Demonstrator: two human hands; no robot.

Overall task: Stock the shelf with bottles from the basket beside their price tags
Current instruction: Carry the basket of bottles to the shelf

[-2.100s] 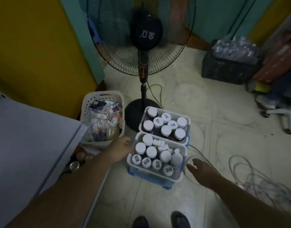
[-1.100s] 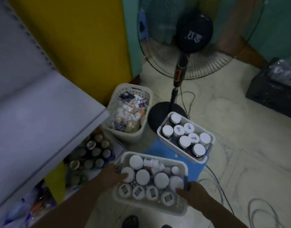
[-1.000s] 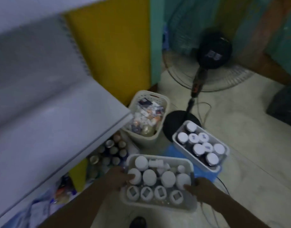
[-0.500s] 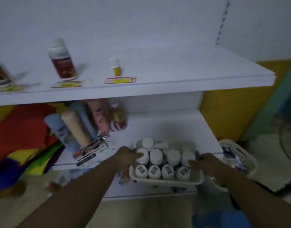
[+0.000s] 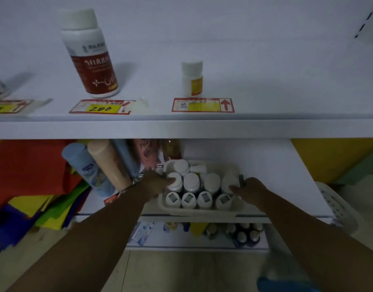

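both hands hold a white basket point(image 5: 199, 209) full of white-capped bottles point(image 5: 190, 182) on the middle shelf point(image 5: 276, 165) of a white rack. the left hand point(image 5: 155, 183) is closed over the basket's left end, thumb lying against the cap of the nearest bottle, and the right hand point(image 5: 247, 189) is closed on the right end, fingers curled round the rim by a dark handle piece. the basket's base seems to rest on the shelf near its front edge, though the dim light makes it hard to say whether it is fully down. inside it the bottles stand upright in rows, the front row of four showing square labels on their caps. just left of the basket lie a pale blue bottle point(image 5: 84, 167) and a peach-coloured bottle point(image 5: 109, 163), both tilted back. on the upper shelf point(image 5: 265, 76) stand a large bottle with a dark red label point(image 5: 90, 53) and, well apart to its right, a small white bottle with a yellow label point(image 5: 193, 79); each has a red and yellow price tag in front of it, the left tag point(image 5: 102, 106) reading 200, the right tag point(image 5: 203, 105) carrying a red arrow. below the basket, on the bottom shelf point(image 5: 191, 247), sit more small bottles point(image 5: 242, 234) with pale caps. folded coloured cloth point(image 5: 33, 186) in red, yellow and green lies at the left, and another white basket point(image 5: 337, 209) shows at the right edge of the rack.
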